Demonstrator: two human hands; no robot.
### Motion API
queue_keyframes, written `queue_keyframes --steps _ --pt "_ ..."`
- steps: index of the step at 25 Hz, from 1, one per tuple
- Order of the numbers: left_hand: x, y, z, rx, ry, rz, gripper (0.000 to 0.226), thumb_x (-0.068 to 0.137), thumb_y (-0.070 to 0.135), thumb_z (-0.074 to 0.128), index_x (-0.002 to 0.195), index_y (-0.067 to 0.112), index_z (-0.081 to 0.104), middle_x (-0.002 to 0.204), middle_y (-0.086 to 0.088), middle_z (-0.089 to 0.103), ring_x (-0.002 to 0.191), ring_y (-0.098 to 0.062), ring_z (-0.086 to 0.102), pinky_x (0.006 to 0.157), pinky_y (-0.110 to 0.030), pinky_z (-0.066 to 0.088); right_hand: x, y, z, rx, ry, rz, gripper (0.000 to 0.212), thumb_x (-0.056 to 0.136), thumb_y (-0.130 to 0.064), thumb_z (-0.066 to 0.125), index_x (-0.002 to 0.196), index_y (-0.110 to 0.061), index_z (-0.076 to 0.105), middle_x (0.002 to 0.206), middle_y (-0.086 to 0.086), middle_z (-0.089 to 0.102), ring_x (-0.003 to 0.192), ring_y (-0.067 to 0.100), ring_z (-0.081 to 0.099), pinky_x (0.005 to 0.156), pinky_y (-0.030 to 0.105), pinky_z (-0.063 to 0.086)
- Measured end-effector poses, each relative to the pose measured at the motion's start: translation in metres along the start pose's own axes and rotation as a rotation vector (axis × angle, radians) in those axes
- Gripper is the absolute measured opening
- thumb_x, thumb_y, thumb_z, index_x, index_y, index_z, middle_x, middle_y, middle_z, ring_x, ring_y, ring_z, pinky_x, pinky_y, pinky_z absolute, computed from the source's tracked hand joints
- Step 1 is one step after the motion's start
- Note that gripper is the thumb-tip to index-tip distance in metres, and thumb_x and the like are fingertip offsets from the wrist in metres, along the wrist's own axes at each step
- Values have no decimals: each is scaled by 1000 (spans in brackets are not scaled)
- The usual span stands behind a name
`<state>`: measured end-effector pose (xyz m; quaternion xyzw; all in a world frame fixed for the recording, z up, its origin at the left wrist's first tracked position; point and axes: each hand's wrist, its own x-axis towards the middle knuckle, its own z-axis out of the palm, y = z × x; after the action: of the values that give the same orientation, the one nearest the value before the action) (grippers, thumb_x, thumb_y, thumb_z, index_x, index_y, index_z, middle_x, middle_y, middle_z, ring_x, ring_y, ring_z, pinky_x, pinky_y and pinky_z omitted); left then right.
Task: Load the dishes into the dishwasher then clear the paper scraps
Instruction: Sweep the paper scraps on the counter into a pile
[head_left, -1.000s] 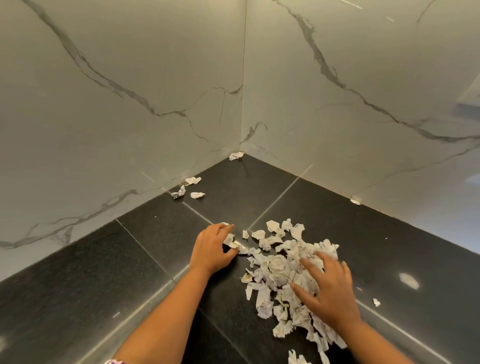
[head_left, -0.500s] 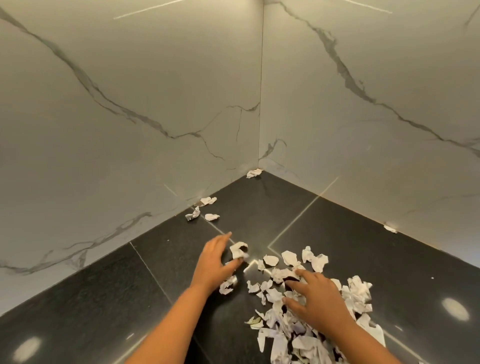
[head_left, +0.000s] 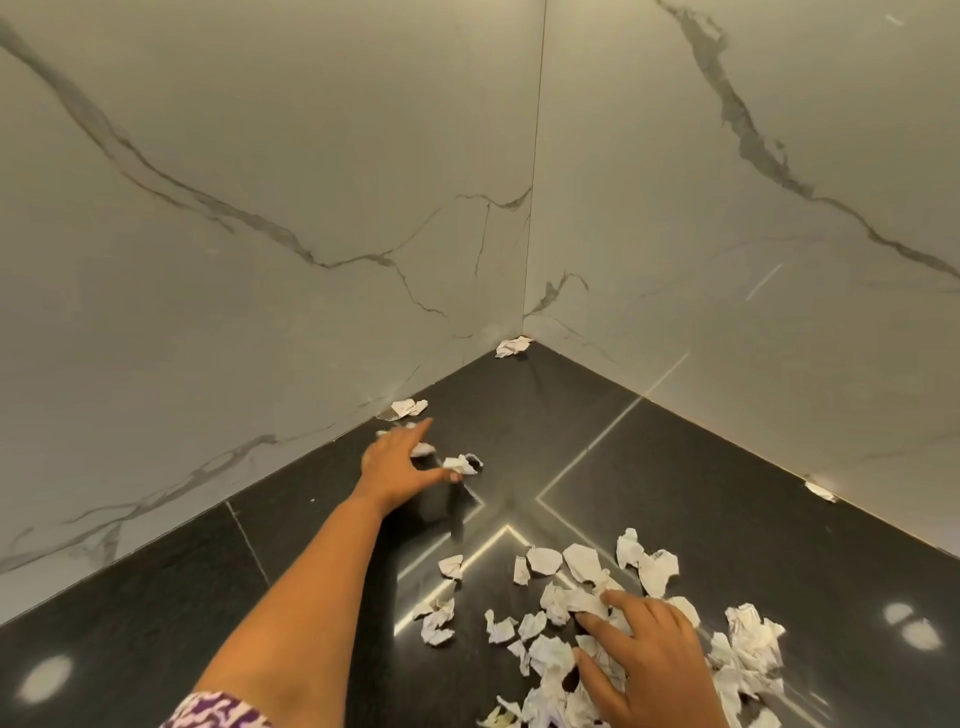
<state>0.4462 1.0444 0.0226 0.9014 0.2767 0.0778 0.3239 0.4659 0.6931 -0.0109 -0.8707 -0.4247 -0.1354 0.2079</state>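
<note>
A heap of crumpled white paper scraps (head_left: 587, 644) lies on the black stone counter (head_left: 727, 530) at the lower right. My right hand (head_left: 644, 665) rests flat on that heap with fingers spread. My left hand (head_left: 400, 462) is stretched out toward the left wall, fingers extended over a few loose scraps; its thumb touches one scrap (head_left: 460, 463). More scraps lie against the wall (head_left: 408, 408), in the far corner (head_left: 511, 346) and at the right wall (head_left: 821, 491).
Two white marble walls (head_left: 260, 182) meet in a corner behind the counter and bound it on the left and right. Thin pale joints cross the dark surface. No dishes or dishwasher are in view.
My left hand has let go of the scrap near the heap and reached farther out toward the scraps by the left wall. The right hand stays on the heap.
</note>
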Motion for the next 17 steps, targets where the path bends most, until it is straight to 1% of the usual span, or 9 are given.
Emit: queue_keyframes --steps 3,5,6,8,10,12,14,15,17 --pt "0 21 -1 -225 -99 248 89 53 66 72 132 50 37 130 7 54 124 -9 45 109 -39 34 5 5 2 9 23 -43 28 65 -53 59 79 -34 73 88 -3 69 70 18 63 66 35 48" --pt "14 28 -3 -276 2 289 75 66 54 71 134 44 40 131 5 53 125 -10 42 109 -40 32 8 6 2 17 26 -54 27 66 -52 60 81 -33 72 89 -4 68 72 17 61 68 35 48" --pt "26 27 -4 -249 74 245 74 70 62 64 136 39 41 134 1 51 127 -15 40 109 -43 32 9 5 3 19 30 -57 26 66 -51 61 81 -33 72 90 -5 67 74 16 59 68 35 47" --pt "50 20 -4 8 141 26 88 69 79 47 141 30 37 143 -6 41 135 -25 31 108 -49 28 13 5 4 13 10 -49 26 66 -51 61 82 -34 72 90 -7 66 75 14 59 68 35 48" --pt "62 14 4 234 91 -145 85 74 74 52 143 27 34 146 -9 36 137 -31 28 109 -53 24 16 8 7 7 43 -65 25 67 -51 60 81 -33 72 88 -6 67 73 16 61 67 36 50" --pt "60 21 16 121 39 -17 66 79 59 60 136 29 46 134 -5 50 127 -26 43 107 -48 33 19 12 13 13 77 -91 25 76 -51 54 79 -33 72 85 -5 67 70 17 62 67 34 49" --pt "50 38 26 -125 -22 159 45 83 43 65 125 32 57 108 7 63 107 -14 55 97 -42 44 21 13 17 -1 128 -115 39 85 -57 40 77 -35 71 82 -5 68 67 16 61 66 32 48" --pt "50 47 30 -159 -13 215 37 85 38 65 121 32 60 98 12 64 100 -10 55 93 -40 46 23 12 16 -9 132 -105 43 86 -59 36 76 -36 71 81 -5 68 67 15 59 66 31 48" --pt "64 58 35 -68 94 295 37 86 37 63 122 30 60 103 10 64 105 -13 52 93 -38 45 25 14 11 -13 109 -111 44 86 -60 33 76 -38 70 79 -5 68 66 14 55 63 30 47"
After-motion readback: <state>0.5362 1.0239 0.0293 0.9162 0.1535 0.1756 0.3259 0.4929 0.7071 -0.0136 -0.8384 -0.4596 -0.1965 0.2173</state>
